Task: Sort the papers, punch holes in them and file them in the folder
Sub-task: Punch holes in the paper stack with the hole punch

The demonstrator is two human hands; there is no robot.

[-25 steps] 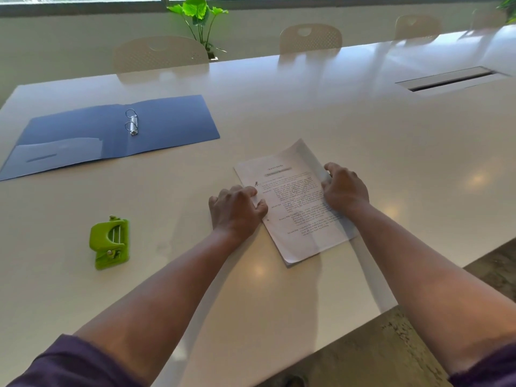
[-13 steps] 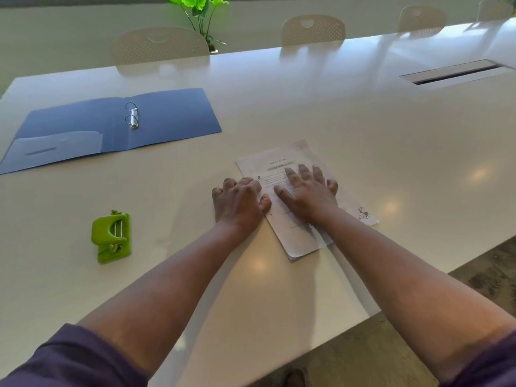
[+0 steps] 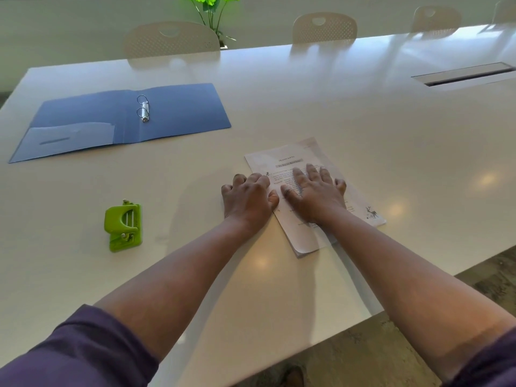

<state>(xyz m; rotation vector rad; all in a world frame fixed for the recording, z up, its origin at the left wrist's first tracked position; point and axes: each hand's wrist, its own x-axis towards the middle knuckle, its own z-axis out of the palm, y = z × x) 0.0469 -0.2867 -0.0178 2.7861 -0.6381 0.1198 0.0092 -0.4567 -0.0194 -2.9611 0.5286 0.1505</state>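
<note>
The right hand (image 3: 317,192) lies flat on top of the stack of papers (image 3: 312,191), fingers straight and spread, palm pressing the top sheet down. The left hand (image 3: 247,195) sits at the stack's left edge with its fingers curled under, knuckles up, the thumb touching the paper's margin; whether it pinches any sheet cannot be told. Both forearms reach in from the near edge, with dark purple sleeves (image 3: 83,350) pushed up.

The papers are a thin stack of white printed sheets, lying at an angle on the table (image 3: 363,113) near its front edge, slightly fanned so that lower sheets show at the far corner and along the near end. The top sheet carries the heading "TRANSCRIPTS" with a shaded title bar below it, too blurred to read, then lines of small body text. A small drawing of a deer stands at its right corner.

To the left, well apart from the hands, lies a green hole punch (image 3: 123,224). Beyond it, a blue folder (image 3: 120,120) lies open and flat, its metal rings (image 3: 143,108) at the spine and a pocket on its left flap. Across the table stand pale chairs (image 3: 324,27) and a green plant (image 3: 213,9).
</note>
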